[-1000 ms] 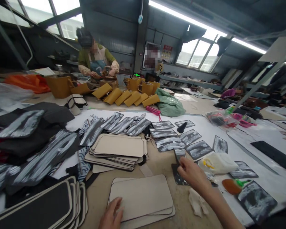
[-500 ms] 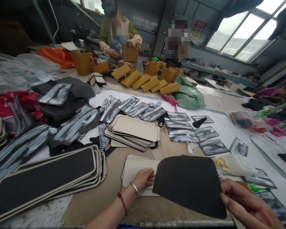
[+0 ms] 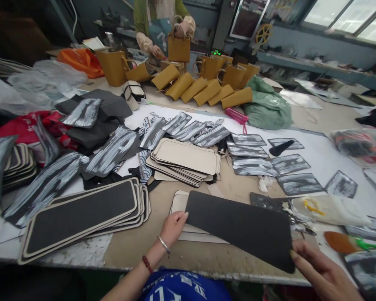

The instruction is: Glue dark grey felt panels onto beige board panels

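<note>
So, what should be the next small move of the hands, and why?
Probably shift the black panel leftward: the left hand and right hand grip its opposite ends, while the beige boards beneath show uncovered at their left.

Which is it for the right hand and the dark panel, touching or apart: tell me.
Touching. The head view shows the right hand gripping the dark panel at its right end, thumb over the edge.

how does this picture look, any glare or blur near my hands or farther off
In the head view, the window at upper right glares nearly white; also in the head view, the black panel between your left hand and right hand looks matte, while the clear plastic toward the left edge looks soft.
</note>
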### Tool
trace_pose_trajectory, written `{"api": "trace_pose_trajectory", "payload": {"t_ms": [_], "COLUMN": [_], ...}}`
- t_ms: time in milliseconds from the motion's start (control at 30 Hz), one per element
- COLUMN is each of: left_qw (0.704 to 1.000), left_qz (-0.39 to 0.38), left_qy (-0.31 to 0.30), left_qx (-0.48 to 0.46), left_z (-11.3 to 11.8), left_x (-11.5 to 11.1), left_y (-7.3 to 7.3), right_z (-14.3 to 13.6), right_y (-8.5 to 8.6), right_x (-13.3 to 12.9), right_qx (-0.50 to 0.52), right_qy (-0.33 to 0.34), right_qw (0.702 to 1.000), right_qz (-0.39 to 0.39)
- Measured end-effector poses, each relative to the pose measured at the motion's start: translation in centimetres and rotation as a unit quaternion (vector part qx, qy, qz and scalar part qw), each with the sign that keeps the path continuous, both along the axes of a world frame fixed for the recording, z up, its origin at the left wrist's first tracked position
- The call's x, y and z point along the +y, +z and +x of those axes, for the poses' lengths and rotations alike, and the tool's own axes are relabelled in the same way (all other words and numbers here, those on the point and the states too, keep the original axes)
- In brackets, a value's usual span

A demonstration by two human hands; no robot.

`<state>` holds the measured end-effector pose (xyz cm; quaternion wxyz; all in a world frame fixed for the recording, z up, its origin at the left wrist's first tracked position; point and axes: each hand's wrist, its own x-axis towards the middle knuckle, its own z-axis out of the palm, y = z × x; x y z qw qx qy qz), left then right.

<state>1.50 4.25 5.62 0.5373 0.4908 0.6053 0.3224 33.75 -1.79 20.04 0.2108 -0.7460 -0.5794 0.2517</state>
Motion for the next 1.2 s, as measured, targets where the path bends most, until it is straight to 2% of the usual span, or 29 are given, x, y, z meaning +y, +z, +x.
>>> {"api": "trace_pose_trajectory", "payload": {"t_ms": [67,200,267,333,500,667,800,1033,1200], "left_qw": [0.992,0.968,0.957,0.948,0.926,0.916,0.922,0.944,0.948], "left_qz": [0.049,0.057,0.039,0.012,-0.034,-0.057,-0.054,-0.044,-0.053], "left_qy": [-0.023,-0.068,-0.076,-0.080,-0.089,-0.091,-0.079,-0.020,0.012], "left_qx": [0.110,0.235,0.276,0.309,0.365,0.387,0.374,0.326,0.314], "left_z": [-1.8,-3.2,-3.0,-2.5,-1.9,-1.8,-1.6,-1.5,-1.7], "left_x": [-0.8,-1.6,-1.4,-1.0,-0.5,-0.7,-0.9,-1.1,-1.1], "left_y": [-0.2,-0.3,-0.2,0.1,0.4,0.1,-0.3,-0.9,-1.3], "right_z": [-0.7,-1.8,-1.8,-1.8,-2.3,-3.0,-3.1,-2.9,-2.9], "right_y": [-3.1,-8.7,-10.7,-11.9,-12.3,-12.9,-13.6,-14.1,-14.6], "right_x": [0.3,1.7,2.7,3.6,5.8,6.6,6.5,6.7,6.8], "right_qx": [0.014,-0.044,-0.086,-0.108,-0.137,-0.152,-0.163,-0.187,-0.210], "right_qy": [0.022,0.011,0.003,-0.004,0.009,0.013,0.008,0.034,0.041], "right_qw": [0.999,0.996,0.992,0.987,0.976,0.972,0.969,0.964,0.958], "right_qz": [-0.039,-0.070,-0.092,-0.123,-0.169,-0.179,-0.184,-0.187,-0.188]}}
